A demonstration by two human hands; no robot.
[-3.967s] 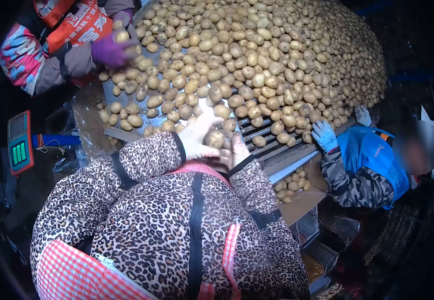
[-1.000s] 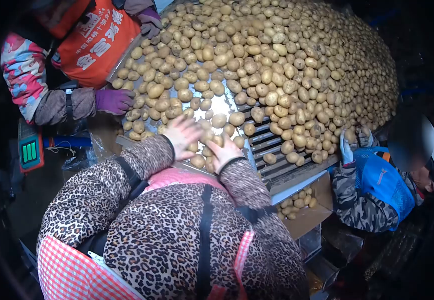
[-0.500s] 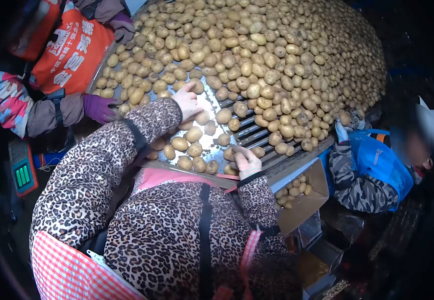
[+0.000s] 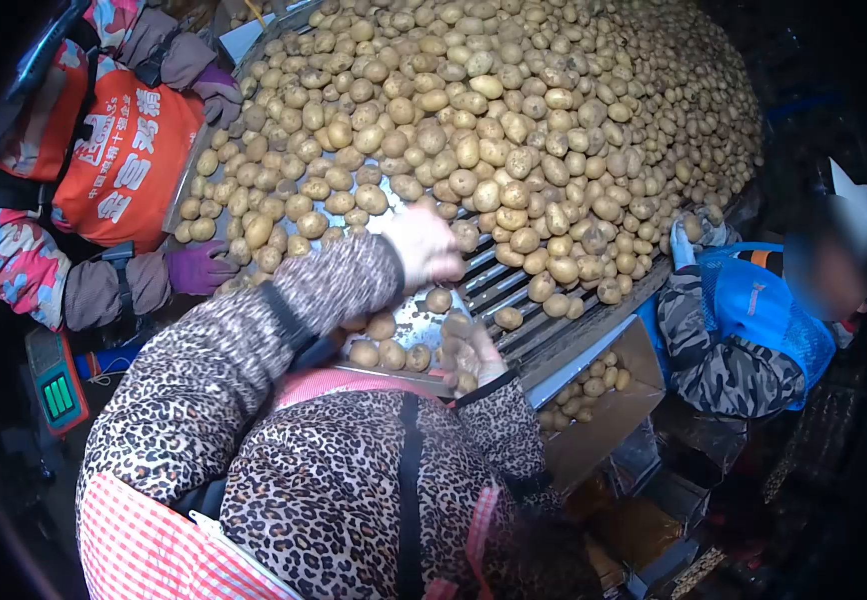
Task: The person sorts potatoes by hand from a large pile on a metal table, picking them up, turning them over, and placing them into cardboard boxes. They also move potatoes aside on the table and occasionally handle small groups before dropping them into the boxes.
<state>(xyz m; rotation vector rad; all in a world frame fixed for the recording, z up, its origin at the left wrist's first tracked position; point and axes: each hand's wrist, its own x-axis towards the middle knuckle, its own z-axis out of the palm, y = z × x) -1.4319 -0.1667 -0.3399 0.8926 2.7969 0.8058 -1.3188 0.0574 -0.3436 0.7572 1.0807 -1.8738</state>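
Observation:
My left hand (image 4: 424, 245), smeared by motion, reaches over the metal sheet (image 4: 422, 322) beside a potato (image 4: 465, 236) at the heap's edge. Its blurred fingers do not show whether they grip anything. My right hand (image 4: 479, 352) is at the near edge of the sheet, fingers curled in by a potato (image 4: 466, 383) that it appears to hold low against the edge. Another potato (image 4: 457, 325) touches or nearly touches its fingertips. Several loose potatoes (image 4: 392, 354) lie on the sheet between my forearms.
A large potato heap (image 4: 554, 120) covers the table beyond dark slats (image 4: 519, 285). A cardboard box (image 4: 619, 400) with potatoes stands below on the right. Co-workers are at both sides: a purple glove (image 4: 199, 268) left, a blue vest (image 4: 754, 310) right. A scale (image 4: 57, 385) is at left.
My left hand has swept right across the sheet toward the slats. My right hand has drawn slightly down toward the near edge. The camera view has shifted a little.

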